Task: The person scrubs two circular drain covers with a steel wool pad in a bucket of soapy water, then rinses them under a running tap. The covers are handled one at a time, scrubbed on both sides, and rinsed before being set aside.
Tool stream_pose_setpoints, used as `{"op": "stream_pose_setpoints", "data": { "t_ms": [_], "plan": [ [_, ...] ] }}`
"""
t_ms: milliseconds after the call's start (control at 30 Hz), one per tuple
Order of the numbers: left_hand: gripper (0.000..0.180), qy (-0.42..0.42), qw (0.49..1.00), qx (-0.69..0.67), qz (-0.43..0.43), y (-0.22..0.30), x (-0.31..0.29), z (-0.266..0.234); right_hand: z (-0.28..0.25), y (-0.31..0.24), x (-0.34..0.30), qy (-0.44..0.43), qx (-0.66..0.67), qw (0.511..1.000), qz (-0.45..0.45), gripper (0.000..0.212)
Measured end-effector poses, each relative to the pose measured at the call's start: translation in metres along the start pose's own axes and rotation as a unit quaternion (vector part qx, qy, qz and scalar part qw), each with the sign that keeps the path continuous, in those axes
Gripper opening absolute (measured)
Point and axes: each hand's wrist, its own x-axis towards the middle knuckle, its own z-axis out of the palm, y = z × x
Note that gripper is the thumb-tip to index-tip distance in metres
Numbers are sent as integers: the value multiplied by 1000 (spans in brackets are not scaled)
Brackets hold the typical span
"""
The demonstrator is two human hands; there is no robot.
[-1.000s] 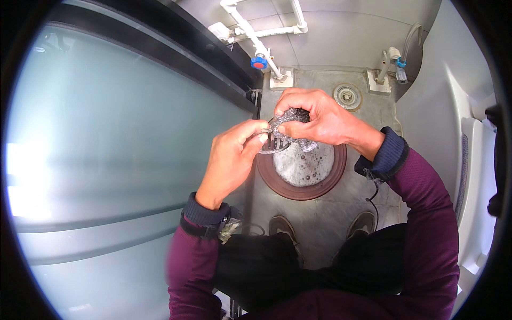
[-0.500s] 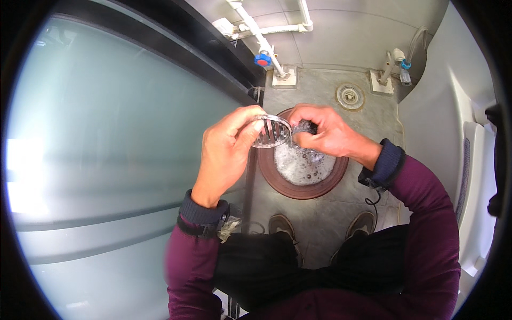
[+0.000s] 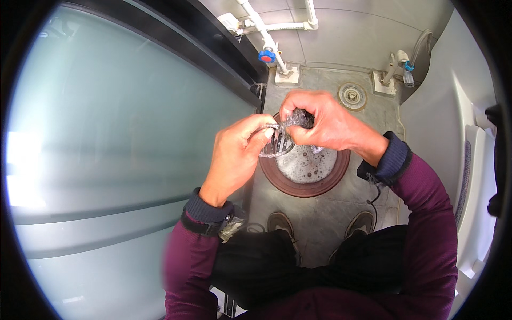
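My left hand pinches a round slotted metal drain cover by its upper left rim, thumb on top. The cover hangs tilted above a basin. My right hand is closed on a dark, shiny scouring pad that looks like steel wool. Its fingertips and the pad press against the cover's upper rim, close to my left thumb. Below both hands, the reddish-brown basin holds foamy water with dark specks and bubbles. Part of the cover is behind my fingers.
A frosted glass panel in a dark frame fills the left. Beyond the basin are white pipes with a blue-red valve and a round floor drain. A pale moulded fixture stands at right; my shoes are on the grey tiles.
The drain cover has tipped to a different angle, its near side lower. My right hand has shifted slightly left and up with the scouring pad, from the cover's right side to its upper rim.
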Motion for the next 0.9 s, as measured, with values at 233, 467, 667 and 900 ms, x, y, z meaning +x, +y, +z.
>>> {"op": "stream_pose_setpoints", "data": {
  "t_ms": [233,467,667,900],
  "plan": [
    [14,40,994,-99,-1,-6,6,1,11,14,-18,17,84,991,100,19],
    [21,55,957,-280,-45,-8,14,5,5,7,-12,42,139,983,114,18],
    [14,18,992,-115,-42,7,13,-2,-2,-15,2,35,61,996,54,16],
    [14,26,977,-212,-17,-1,7,1,-3,-11,7,26,118,992,41,14]
  ]
}}
